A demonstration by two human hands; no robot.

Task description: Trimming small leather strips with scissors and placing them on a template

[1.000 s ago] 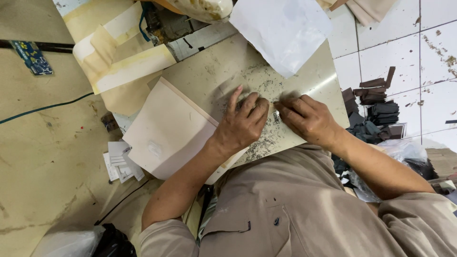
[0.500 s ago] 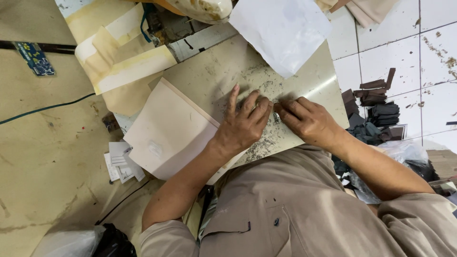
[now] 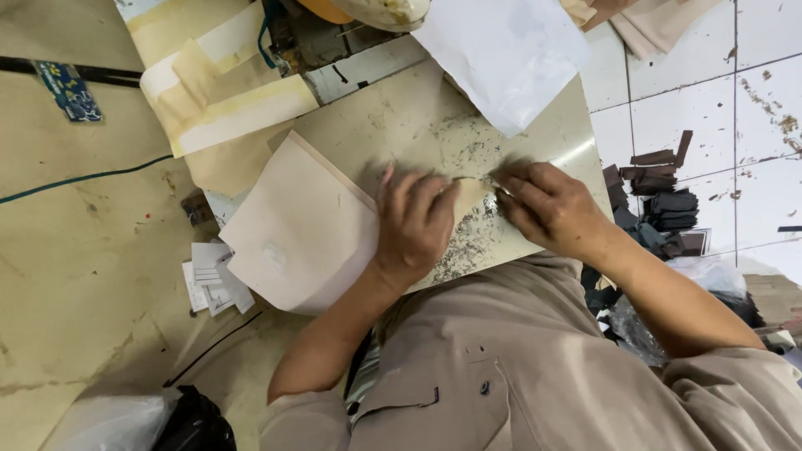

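Your left hand [image 3: 413,225] presses flat, fingers spread, on a pale tan sheet [image 3: 305,230] lying on the scuffed counter [image 3: 401,125], its grip holding nothing closed. Your right hand [image 3: 547,205] pinches the sheet's narrow tip just beside it; I cannot tell whether it holds a tool.

White sheet [image 3: 501,58] – dark scraps [image 3: 664,205]

I work in a small leather workshop: scuffed tabletop [image 3: 401,125], stacked tan sheets [image 3: 301,230], dark offcuts [image 3: 660,200] piled on the tiled floor [image 3: 752,100].
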